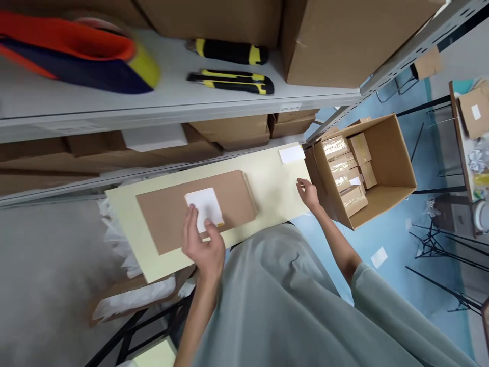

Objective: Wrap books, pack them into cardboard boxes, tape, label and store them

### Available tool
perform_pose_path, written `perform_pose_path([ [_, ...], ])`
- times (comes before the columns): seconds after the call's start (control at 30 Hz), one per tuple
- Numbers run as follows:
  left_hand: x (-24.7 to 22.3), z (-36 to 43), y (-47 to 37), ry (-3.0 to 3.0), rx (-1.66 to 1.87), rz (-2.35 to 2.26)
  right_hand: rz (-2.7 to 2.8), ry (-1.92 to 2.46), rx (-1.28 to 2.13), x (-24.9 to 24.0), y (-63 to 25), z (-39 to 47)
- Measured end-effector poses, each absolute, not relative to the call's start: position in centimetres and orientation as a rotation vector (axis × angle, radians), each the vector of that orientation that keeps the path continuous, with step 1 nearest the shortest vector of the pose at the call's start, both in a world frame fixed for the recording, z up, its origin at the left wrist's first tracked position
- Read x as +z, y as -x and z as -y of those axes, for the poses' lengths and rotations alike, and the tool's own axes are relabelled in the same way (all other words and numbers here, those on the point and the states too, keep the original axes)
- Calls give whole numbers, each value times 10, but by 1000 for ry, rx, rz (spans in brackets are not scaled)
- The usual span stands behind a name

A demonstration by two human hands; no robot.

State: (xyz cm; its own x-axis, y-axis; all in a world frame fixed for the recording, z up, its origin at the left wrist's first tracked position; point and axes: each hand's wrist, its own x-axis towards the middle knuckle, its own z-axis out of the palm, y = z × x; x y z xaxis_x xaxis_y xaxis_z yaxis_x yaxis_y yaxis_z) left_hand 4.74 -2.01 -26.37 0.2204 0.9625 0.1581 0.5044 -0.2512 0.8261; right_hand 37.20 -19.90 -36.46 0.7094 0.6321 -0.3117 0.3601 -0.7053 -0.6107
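The flat cardboard box [164, 209] lies on the pale bench [275, 183], carrying a white label [204, 206] whose print is illegible. Left fingers [191, 221] are spread at the label; contact cannot be confirmed. Right fingers [300, 184] are nearly closed near a white slip [292, 154]. Beyond: grey shelf [171, 109], blue floor [367, 244].

Pale board [267, 176]: brightly lit, a faint soft shadow just left of the right hand [307, 193].
Carton [393, 168], beyond the right hand: glints on clear tape.
Lower shelf, beyond the left hand [202, 244]: dimmer.
Orange-and-blue object [76, 51], farther up: soft, blurry.
Frame edges: wide-angle stretching.
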Motion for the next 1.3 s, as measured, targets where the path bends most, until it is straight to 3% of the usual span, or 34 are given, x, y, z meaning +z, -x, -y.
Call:
perform_pose_path([
  [0.13,-291,33,-168,-1767,638,-1105,691,2347,546,-396,-453,184],
  [0.3,-392,23,-300,-1530,238,-1207,587,2361,501,-458,-507,145],
  [0.5,-468,13,-365,-1542,344,-1340,580,2375,448,-499,-510,125],
  [1.3,-462,17,-374,-1183,566,-1650,629,2528,353,-478,-472,117],
])
